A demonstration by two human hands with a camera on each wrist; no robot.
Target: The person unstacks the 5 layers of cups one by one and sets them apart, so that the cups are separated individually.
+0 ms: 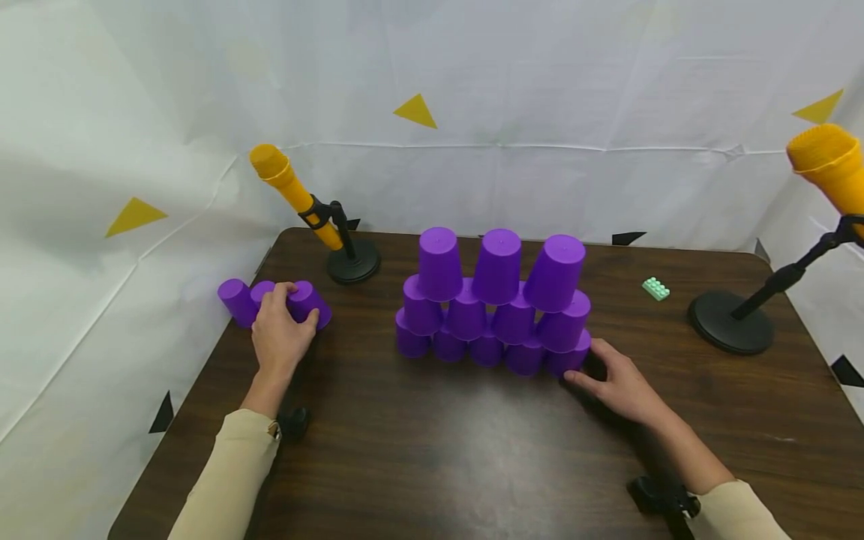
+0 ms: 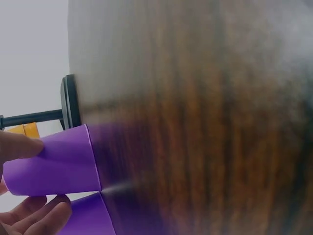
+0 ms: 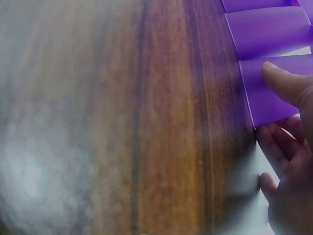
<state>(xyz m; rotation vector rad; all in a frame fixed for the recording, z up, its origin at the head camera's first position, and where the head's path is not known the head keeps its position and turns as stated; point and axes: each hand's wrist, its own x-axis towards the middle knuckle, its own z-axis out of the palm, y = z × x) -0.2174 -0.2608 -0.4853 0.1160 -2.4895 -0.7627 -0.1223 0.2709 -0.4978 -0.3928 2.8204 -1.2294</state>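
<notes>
Upside-down purple cups form a stacked wall on the table: several in the bottom row (image 1: 486, 350), several in the middle row (image 1: 466, 311), three on top (image 1: 497, 266). At the left edge, my left hand (image 1: 283, 334) holds the rightmost purple cup (image 2: 54, 164) of a short row, thumb on one side and fingers on the other. Beside it stand another cup (image 1: 262, 289) and the outermost cup (image 1: 236, 300). My right hand (image 1: 621, 382) grips the bottom row's right end cup (image 3: 274, 93) between thumb and fingers. Its far side is hidden.
A yellow microphone (image 1: 293, 191) on a black stand (image 1: 353, 261) is behind the left cups. Another yellow microphone (image 1: 830, 161) leans over its black base (image 1: 731, 322) at right. A small mint-green toy brick (image 1: 655, 289) lies right of the wall on the brown table (image 1: 432, 465).
</notes>
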